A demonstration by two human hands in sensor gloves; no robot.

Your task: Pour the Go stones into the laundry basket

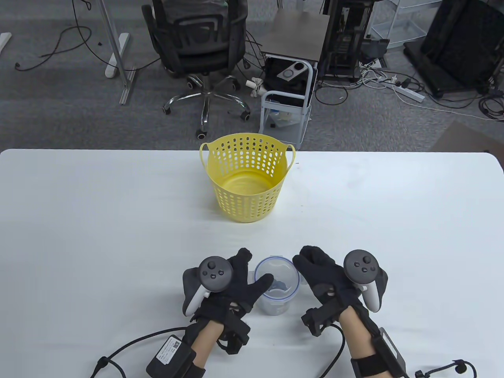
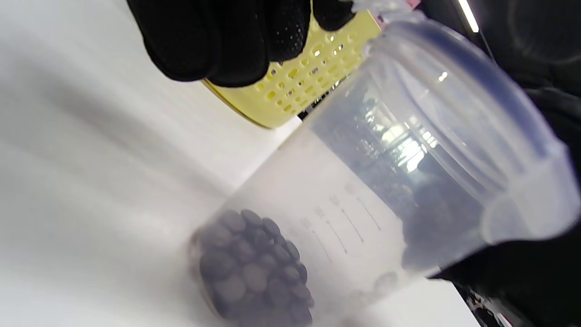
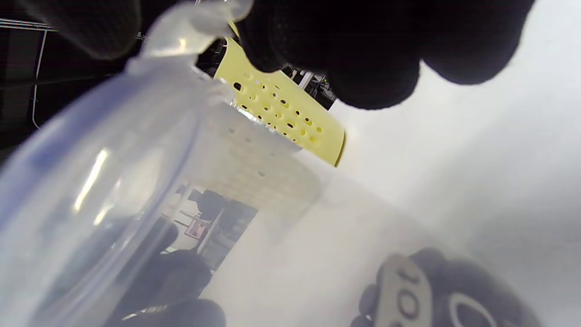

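Observation:
A clear plastic cup (image 1: 275,293) with a blue-rimmed lid stands near the table's front edge, with dark Go stones (image 2: 254,277) at its bottom. My left hand (image 1: 236,281) is on its left, fingers spread, and the thumb (image 1: 263,282) rests against the cup's rim. My right hand (image 1: 319,273) is on its right, fingers curled at the lid's edge. In the right wrist view a lid flap (image 3: 195,22) sits between thumb and fingers. The yellow perforated laundry basket (image 1: 247,179) stands upright behind the cup, with nothing seen inside.
The white table (image 1: 98,220) stretches to both sides. Glove cables and a black box (image 1: 170,354) lie at the front edge. An office chair (image 1: 201,47) and a cart (image 1: 287,102) stand on the floor beyond the far edge.

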